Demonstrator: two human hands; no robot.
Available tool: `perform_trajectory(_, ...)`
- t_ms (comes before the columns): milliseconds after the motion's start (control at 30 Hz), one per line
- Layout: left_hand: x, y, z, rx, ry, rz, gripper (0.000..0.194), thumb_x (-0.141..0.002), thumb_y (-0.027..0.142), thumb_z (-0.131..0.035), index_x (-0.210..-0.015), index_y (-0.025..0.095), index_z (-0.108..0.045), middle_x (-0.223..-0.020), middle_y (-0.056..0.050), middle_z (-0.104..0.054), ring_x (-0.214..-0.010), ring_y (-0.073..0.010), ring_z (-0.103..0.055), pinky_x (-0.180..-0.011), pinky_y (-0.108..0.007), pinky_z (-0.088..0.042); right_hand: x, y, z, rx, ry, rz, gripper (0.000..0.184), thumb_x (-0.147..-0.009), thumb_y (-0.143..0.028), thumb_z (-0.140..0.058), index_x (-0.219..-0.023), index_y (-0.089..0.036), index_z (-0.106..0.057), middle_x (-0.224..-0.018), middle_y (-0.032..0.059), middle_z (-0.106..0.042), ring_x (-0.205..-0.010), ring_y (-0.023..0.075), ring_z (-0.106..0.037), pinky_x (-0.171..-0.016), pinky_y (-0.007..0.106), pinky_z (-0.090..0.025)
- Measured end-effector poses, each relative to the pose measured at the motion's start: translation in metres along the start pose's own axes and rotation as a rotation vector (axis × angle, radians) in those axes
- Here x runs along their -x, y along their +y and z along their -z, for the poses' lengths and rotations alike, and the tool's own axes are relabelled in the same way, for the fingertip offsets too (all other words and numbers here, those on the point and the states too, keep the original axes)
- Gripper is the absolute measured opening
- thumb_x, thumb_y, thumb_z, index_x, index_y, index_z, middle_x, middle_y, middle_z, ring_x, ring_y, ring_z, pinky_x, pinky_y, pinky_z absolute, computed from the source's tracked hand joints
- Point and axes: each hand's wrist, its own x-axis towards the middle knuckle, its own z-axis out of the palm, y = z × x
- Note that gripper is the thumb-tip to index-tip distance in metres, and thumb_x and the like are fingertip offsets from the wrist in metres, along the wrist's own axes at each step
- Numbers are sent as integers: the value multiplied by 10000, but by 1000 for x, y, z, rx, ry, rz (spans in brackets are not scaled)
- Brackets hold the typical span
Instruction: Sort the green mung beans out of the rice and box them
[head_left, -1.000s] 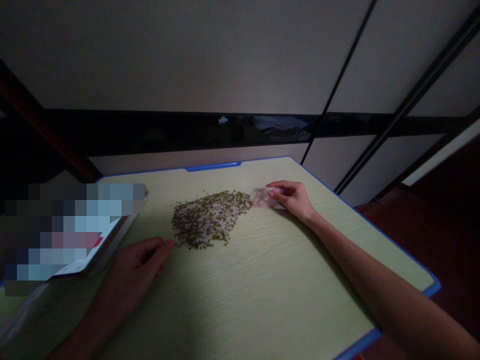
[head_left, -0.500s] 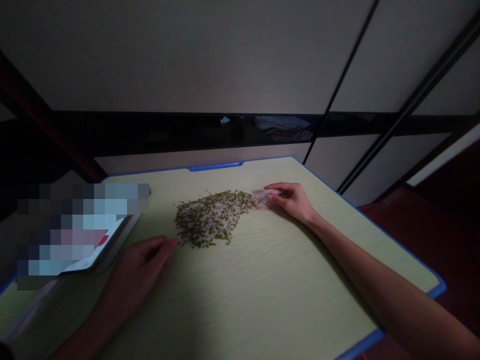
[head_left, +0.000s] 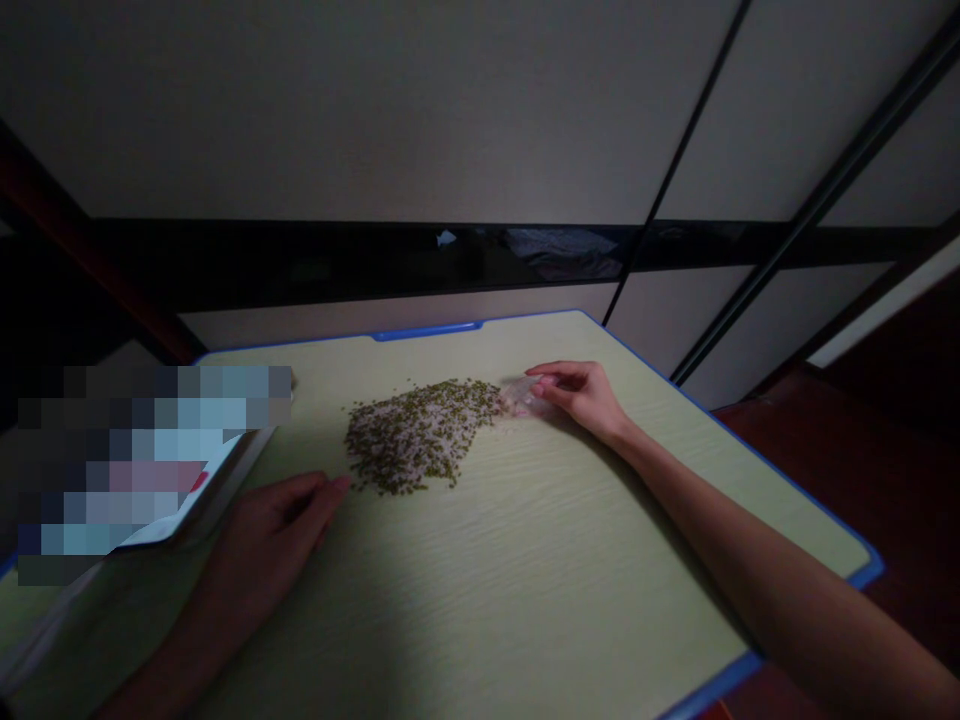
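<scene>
A spread pile of small green beans mixed with whitish grains (head_left: 420,435) lies on the pale yellow-green table (head_left: 525,580). At the pile's right end is a small clear plastic bag (head_left: 521,397), with whitish bits at its left side. My right hand (head_left: 581,392) pinches that bag between thumb and fingers. Near the pile's lower left edge, my left hand (head_left: 281,525) rests on the table with thumb and fingers pressed together. Whatever the left fingers hold, if anything, is hidden.
Left of my left hand stands a tilted screen device (head_left: 161,530), mostly blurred out. A blue edging with a blue handle (head_left: 427,331) borders the table. Behind it rises a cupboard (head_left: 360,120) with a dark glossy band. Dark red floor (head_left: 780,430) shows at the right.
The whole view has shifted slightly left. My right fingers have changed their hold on the bag a little. The pile and my left hand look the same.
</scene>
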Motion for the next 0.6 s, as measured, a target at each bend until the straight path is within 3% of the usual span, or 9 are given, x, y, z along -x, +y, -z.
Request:
perform_trajectory(433,3,3,2,24,2,26,410,-604,581,-384,-389,231,-382,-362,67,-365,-383,-112,-387,-425,-230,-291,-2,4,1,-24,-9,18,281,-602,-263,-678,-831,-106,-720,-628,37,-632,-537,104,-503,-526,249,-411)
perform_trajectory(600,2,7,1,30,0,41,411,-591,589,-381,-387,233,-385,-359,67,-359,-377,-109,-372,-418,-230,-285,-1,1,1,-26,-31,-4,287,-589,-258,-682,-826,-100,-719,-594,17,-606,-501,86,-463,-498,238,-385)
